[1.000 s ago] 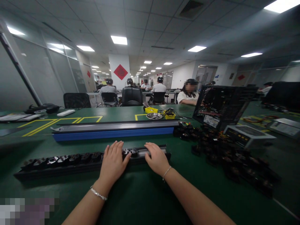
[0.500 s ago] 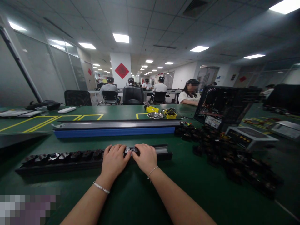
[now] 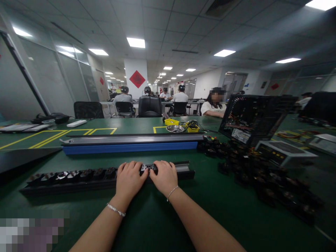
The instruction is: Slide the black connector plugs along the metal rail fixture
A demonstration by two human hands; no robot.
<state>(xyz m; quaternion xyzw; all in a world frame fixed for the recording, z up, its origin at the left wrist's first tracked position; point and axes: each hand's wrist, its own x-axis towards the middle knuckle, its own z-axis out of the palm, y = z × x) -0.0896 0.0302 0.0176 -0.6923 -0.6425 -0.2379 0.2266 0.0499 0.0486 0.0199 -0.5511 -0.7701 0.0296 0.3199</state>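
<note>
A long black rail (image 3: 78, 188) lies on the green table in front of me, with a row of small black parts (image 3: 86, 174) seated along its left half. My left hand (image 3: 131, 177) rests over the rail's middle with its fingers bent. Close on its right, my right hand (image 3: 165, 177) has its fingers curled over the rail too. Between the two thumbs sits a small black part with a silvery top (image 3: 148, 168), gripped from both sides. Its lower side is hidden. The rail's right end (image 3: 183, 168) shows a bare channel.
Behind the rail lies a longer silver rail (image 3: 136, 139) above a blue strip (image 3: 131, 147). A heap of black parts (image 3: 262, 178) spreads on the right, near an open computer case (image 3: 257, 115) and a power supply (image 3: 285, 153). Beyond are a metal dish (image 3: 175, 128) and a yellow tray (image 3: 171, 121).
The view has shifted slightly. Both hands stay on the same part at the rail, with little visible movement of the fingers.
</note>
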